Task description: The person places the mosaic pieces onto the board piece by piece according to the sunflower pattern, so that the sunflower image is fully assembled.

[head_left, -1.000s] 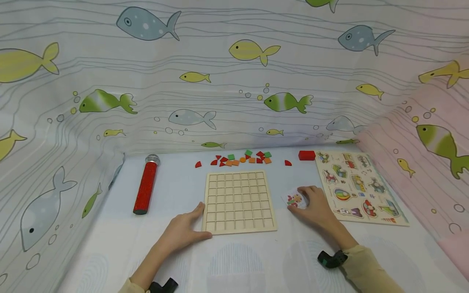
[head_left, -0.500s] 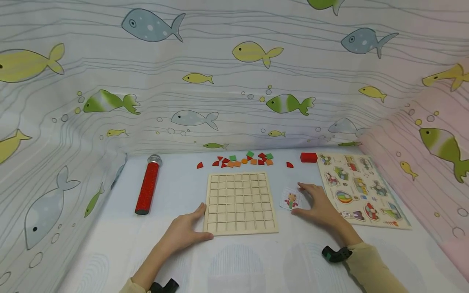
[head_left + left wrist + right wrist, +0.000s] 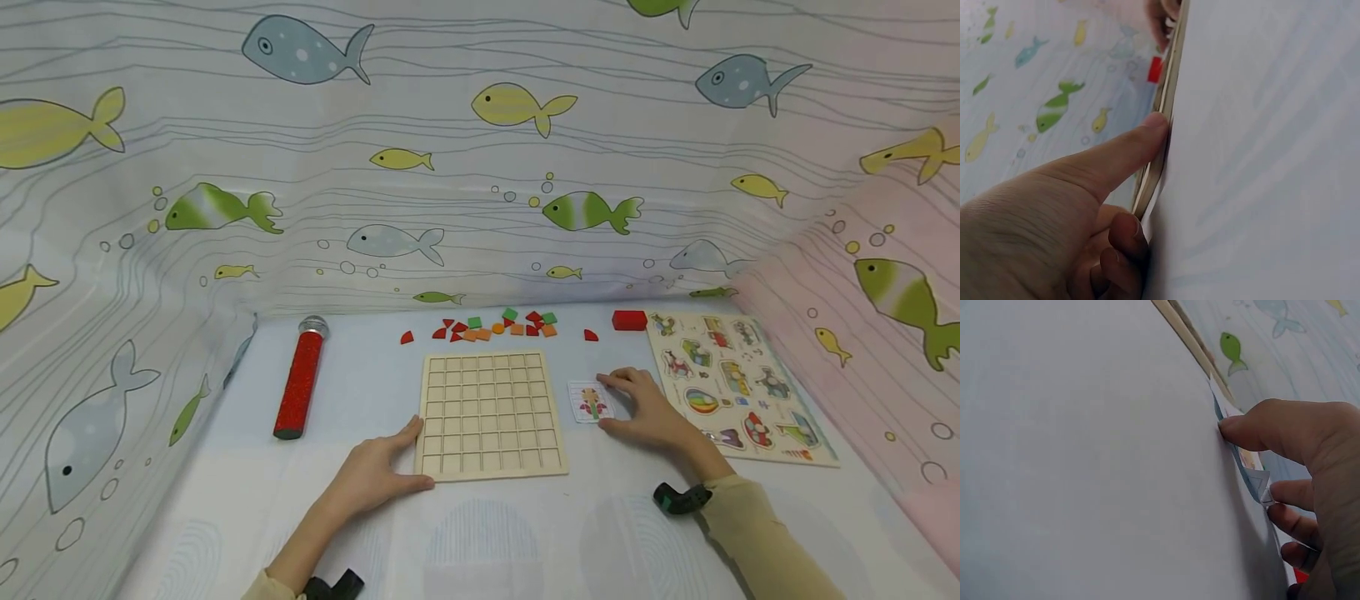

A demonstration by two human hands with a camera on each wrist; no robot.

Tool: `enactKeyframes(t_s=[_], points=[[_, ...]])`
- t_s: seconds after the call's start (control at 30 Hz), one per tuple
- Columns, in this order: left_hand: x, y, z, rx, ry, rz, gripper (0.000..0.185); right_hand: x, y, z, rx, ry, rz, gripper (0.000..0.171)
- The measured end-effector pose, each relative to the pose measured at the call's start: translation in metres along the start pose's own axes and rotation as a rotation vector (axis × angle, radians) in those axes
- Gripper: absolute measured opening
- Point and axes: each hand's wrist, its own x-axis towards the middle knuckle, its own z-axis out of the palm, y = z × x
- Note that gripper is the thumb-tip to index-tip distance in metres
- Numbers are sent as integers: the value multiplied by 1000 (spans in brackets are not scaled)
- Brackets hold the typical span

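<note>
My left hand (image 3: 371,473) holds the near left corner of a square wooden grid board (image 3: 491,417). Its thumb lies along the near edge and the forefinger at the left side; the left wrist view shows the thumb (image 3: 1125,153) against the board's edge. Just right of the board, a small picture card (image 3: 587,402) with a flower-like figure lies face up. My right hand (image 3: 647,410) holds this card by its right side, forefinger at the far corner and thumb at the near one. From the right wrist, the card (image 3: 1254,478) looks slightly bent between thumb and fingers.
Several small red, green and orange shapes (image 3: 483,335) lie scattered behind the board. A red block (image 3: 629,320) stands at the back, beside a wooden picture puzzle (image 3: 738,392) on the right. A red glittery microphone (image 3: 300,379) lies at the left.
The card has shifted left toward the board and turned straighter, its picture now less covered. My right hand has moved left with it. The left hand has stayed at the board's corner.
</note>
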Motion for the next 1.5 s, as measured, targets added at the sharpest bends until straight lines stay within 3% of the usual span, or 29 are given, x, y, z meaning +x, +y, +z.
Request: enactKeyframes(t_s=[0.17,0.3,0.47,0.6,0.8,1.23,1.5], points=[[0,-2,5,-2,9,-12,101,2,2,-1,7,-20,5,81],[-1,-4,11,37,-3,-18,102,0,-1,-7,60,-30,60,86],[-3,-4,13,95,18,-17,102,14,-6,-14,143,59,63,69],[-4,-4,12,116,31,-12,102,33,-17,-18,180,139,38,60],[-2,-2,12,114,39,0,102,72,-39,-10,200,166,31,52],[-1,0,11,134,59,30,99,154,-65,18,253,87,46,41],[-1,0,10,120,53,24,98,184,-59,45,239,56,65,37]])
